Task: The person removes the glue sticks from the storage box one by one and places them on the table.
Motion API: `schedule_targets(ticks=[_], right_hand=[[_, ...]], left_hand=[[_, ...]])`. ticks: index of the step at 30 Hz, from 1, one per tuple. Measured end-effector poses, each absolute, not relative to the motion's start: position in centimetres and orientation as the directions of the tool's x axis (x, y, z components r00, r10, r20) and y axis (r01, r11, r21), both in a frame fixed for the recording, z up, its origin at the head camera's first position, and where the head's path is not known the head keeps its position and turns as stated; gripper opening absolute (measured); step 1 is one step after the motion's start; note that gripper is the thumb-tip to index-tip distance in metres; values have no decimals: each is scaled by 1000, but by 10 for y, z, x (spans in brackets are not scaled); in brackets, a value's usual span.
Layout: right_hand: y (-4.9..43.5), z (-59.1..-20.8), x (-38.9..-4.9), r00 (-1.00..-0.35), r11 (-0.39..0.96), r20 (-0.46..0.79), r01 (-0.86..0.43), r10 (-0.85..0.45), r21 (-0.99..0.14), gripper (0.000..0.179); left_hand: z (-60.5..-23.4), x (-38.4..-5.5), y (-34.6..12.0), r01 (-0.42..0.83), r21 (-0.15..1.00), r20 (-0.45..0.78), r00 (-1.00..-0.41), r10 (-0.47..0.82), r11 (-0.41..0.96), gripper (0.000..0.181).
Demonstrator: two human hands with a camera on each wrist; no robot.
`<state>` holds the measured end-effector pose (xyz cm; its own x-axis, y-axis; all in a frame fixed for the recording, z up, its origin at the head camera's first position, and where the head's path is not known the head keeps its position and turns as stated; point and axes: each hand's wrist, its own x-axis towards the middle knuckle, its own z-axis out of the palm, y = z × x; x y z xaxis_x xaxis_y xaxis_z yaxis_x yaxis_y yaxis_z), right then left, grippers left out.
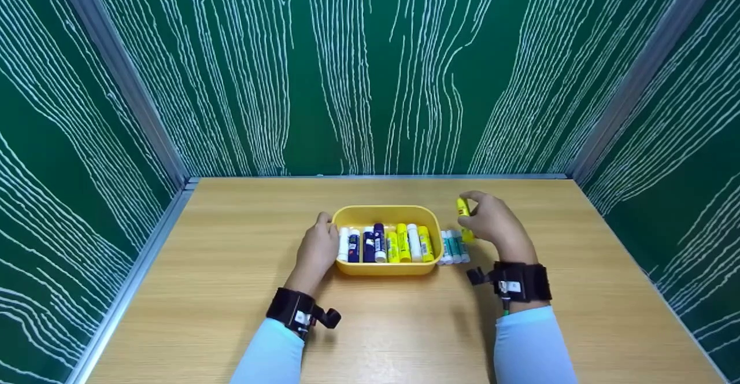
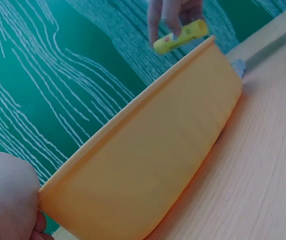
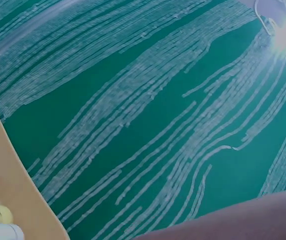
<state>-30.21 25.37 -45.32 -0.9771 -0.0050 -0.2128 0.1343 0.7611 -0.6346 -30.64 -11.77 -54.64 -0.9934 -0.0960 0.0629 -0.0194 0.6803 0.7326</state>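
Observation:
A yellow plastic box (image 1: 388, 269) stands on the table, holding a row of white, dark blue and yellow glue sticks (image 1: 403, 244). The left hand (image 1: 318, 247) grips the box by its left end. In the left wrist view its thumb side (image 2: 8, 195) lies against the box's corner, with fingertips partly hidden. Right of the box and raised above the table, the right hand (image 1: 491, 222) pinches a yellow glue stick (image 1: 462, 207) between thumb and fingers. The left wrist view shows that yellow glue stick (image 2: 181, 38) beyond the box's rim.
Several white-and-green glue sticks (image 1: 454, 247) lie side by side on the table against the box's right side. A wooden table (image 1: 393, 326) lies under everything. Green panels with white wavy lines (image 1: 341, 72) enclose the back and sides, joined by metal posts (image 1: 124, 77).

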Motion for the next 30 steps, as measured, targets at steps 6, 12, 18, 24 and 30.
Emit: schedule_targets(ticks=[6, 12, 18, 24, 30], right_hand=[[269, -462, -305, -968, 783, -251, 166, 14, -600, 72], [277, -478, -309, -944, 795, -326, 229, 42, -561, 72], [277, -491, -312, -917, 761, -397, 284, 38, -584, 68], [279, -501, -315, -910, 753, -413, 293, 30, -590, 67], [280, -509, -316, -905, 689, -423, 333, 42, -644, 69]], left_hand=[[-546, -306, -118, -21, 741, 60, -993, -97, 671, 35], [-545, -307, -117, -30, 740, 47, -994, -97, 672, 35], [-545, -307, -116, -39, 734, 39, -994, -100, 678, 36], [-545, -307, -116, -46, 737, 32, -994, -102, 674, 35], [-545, -306, -117, -28, 730, 52, -994, -96, 683, 35]])
